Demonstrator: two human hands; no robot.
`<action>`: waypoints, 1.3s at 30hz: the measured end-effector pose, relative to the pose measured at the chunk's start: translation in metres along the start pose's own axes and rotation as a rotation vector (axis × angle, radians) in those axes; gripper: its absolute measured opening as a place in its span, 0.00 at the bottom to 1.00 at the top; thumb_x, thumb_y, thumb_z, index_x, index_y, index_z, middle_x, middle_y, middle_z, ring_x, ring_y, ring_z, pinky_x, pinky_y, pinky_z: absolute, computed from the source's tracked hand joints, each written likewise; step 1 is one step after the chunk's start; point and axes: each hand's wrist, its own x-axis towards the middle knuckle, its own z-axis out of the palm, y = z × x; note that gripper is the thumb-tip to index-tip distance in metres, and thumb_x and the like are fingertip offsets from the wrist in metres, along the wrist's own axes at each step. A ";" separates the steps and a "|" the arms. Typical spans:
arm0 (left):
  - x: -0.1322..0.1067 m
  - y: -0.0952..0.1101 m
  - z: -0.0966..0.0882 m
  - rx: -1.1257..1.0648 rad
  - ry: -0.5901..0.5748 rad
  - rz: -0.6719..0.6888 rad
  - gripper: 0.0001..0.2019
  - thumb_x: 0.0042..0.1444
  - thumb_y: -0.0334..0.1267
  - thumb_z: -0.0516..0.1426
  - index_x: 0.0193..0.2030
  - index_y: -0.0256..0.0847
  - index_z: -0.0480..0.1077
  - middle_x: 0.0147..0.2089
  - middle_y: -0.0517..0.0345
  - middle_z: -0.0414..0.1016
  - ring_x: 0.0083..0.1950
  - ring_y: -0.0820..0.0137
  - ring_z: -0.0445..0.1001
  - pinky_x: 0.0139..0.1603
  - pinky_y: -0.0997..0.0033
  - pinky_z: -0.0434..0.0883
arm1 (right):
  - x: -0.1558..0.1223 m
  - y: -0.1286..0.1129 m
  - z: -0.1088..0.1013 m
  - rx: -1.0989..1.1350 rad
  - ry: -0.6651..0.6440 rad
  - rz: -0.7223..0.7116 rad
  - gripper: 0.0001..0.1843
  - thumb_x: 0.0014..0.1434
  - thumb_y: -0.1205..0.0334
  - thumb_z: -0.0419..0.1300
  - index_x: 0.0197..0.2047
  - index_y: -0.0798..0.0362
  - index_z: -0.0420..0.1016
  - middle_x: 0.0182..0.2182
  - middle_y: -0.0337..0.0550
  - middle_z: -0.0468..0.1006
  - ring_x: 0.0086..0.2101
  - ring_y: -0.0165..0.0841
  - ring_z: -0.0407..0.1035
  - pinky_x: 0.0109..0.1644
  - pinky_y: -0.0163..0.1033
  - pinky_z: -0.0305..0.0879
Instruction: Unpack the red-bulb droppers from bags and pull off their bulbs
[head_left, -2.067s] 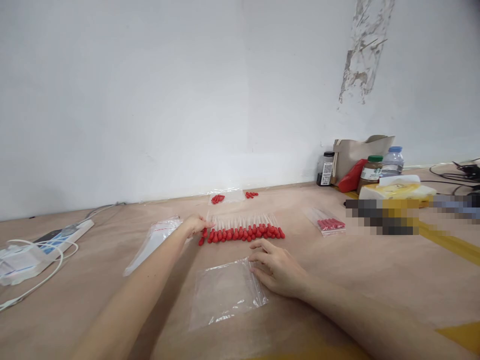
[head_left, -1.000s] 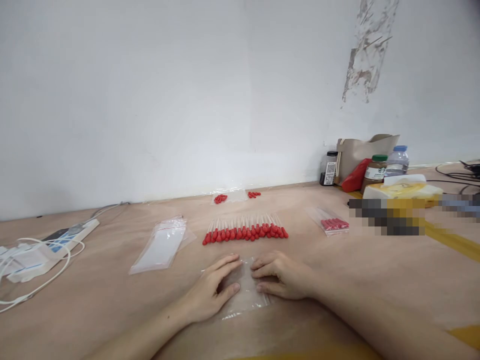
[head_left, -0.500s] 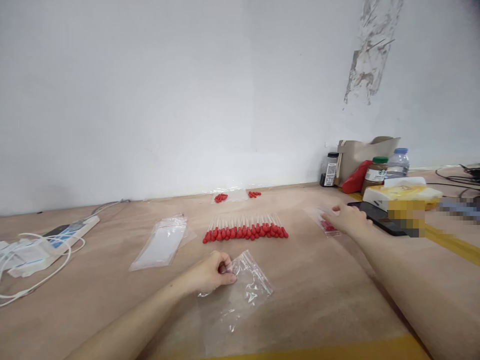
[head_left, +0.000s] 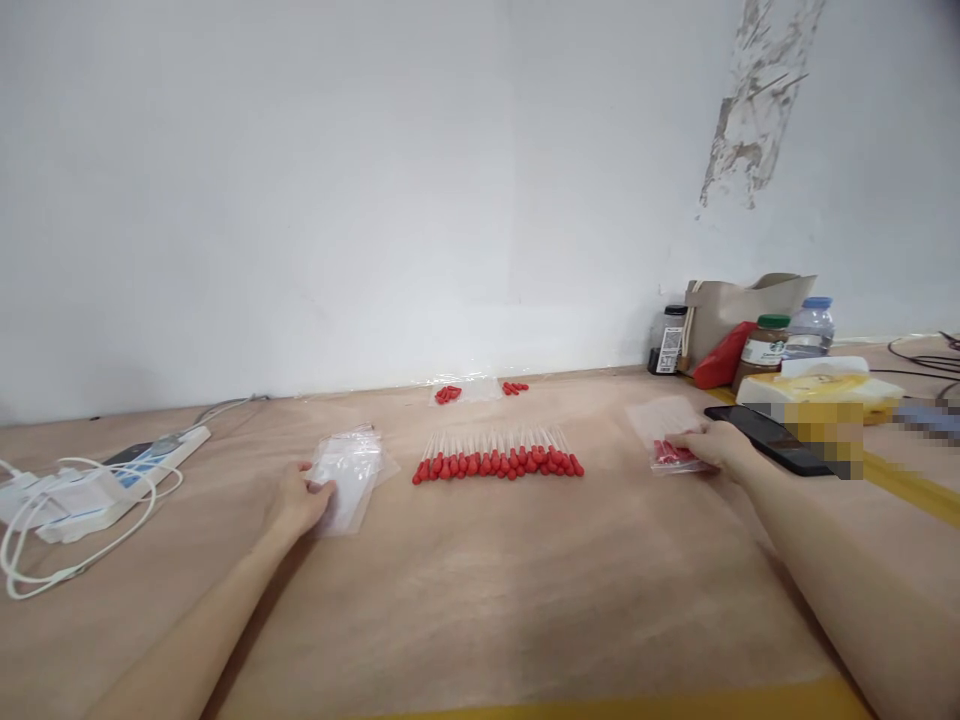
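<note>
My left hand is at the left edge of a pile of clear zip bags. Its thumb and fingers are closed on a clear plastic zip bag lying over that pile. Off to the right, my right hand has its fingertips pinched at a zip bag with red pieces inside, partly covered by the fingers. Between the hands lies a row of droppers, red bulbs towards me and thin clear stems pointing at the wall.
Small red bulbs lie on clear plastic near the wall. A power strip with white cables is at left. At right are a black phone, a tissue pack, bottles and a beige bag.
My left hand has carried the clear zip bag from the front middle leftwards onto the pile. My right hand stays by the bag of red pieces, which now lies flatter and more exposed.
</note>
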 end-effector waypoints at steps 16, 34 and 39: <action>-0.072 0.112 -0.012 -0.387 -0.230 0.889 0.08 0.56 0.35 0.51 0.43 0.42 0.65 0.47 0.53 0.66 0.50 0.67 0.65 0.51 0.64 0.64 | -0.150 -0.088 0.096 0.176 -1.367 -0.464 0.20 0.37 0.57 0.68 0.32 0.58 0.68 0.20 0.33 0.70 0.17 0.19 0.60 0.17 0.24 0.53; -0.099 0.143 0.015 -0.468 -0.699 0.910 0.22 0.56 0.37 0.52 0.58 0.42 0.55 0.56 0.50 0.61 0.54 0.66 0.63 0.54 0.64 0.63 | -0.177 -0.064 0.104 0.462 -0.864 -0.022 0.25 0.38 0.74 0.64 0.38 0.55 0.57 0.18 0.32 0.71 0.20 0.27 0.68 0.24 0.33 0.68; -0.088 0.160 0.032 -0.336 -0.493 1.033 0.15 0.59 0.31 0.47 0.52 0.44 0.63 0.53 0.51 0.63 0.49 0.69 0.67 0.47 0.69 0.67 | -0.179 -0.062 0.110 0.519 -0.832 -0.070 0.30 0.34 0.70 0.68 0.36 0.52 0.53 0.16 0.28 0.70 0.17 0.26 0.66 0.22 0.31 0.64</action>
